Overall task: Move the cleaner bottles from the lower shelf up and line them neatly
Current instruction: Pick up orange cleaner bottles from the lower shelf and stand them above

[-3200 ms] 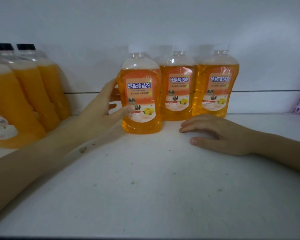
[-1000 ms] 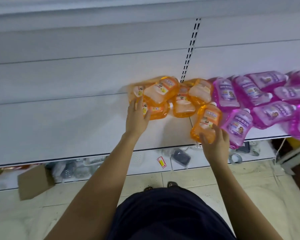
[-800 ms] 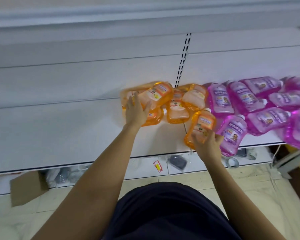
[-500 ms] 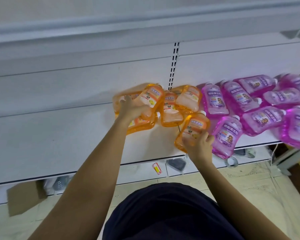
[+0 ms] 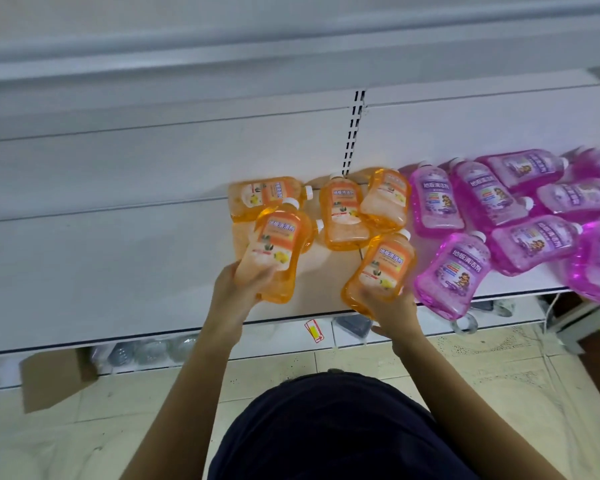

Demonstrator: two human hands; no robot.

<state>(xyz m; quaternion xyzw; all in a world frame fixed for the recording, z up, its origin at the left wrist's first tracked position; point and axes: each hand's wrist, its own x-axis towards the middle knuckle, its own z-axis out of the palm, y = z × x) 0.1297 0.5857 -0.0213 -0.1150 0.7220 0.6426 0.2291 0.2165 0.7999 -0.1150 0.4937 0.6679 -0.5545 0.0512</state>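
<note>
Fingers (image 5: 257, 279) of the left hand (image 5: 231, 299) are curling round the base of an orange cleaner bottle (image 5: 278, 244). The right hand (image 5: 394, 311) is gripping a second orange bottle (image 5: 383, 268) at the lower shelf's (image 5: 118, 271) front edge. Both are showing glossy, flat-sided clear plastic and white caps. Purple bottles (image 5: 534, 244) are lying toward the right edge.

Purple bottles (image 5: 598, 261), lower shelf's (image 5: 118, 265) right end: cut by the picture's edge.
Lying orange bottle (image 5: 318, 226): mostly hidden behind the left-hand bottle (image 5: 274, 251); cap shows.
Right-hand bottle (image 5: 381, 268) base: covered by right hand (image 5: 392, 313).
Clutter (image 5: 146, 351) under shelf's front edge: blurred.
</note>
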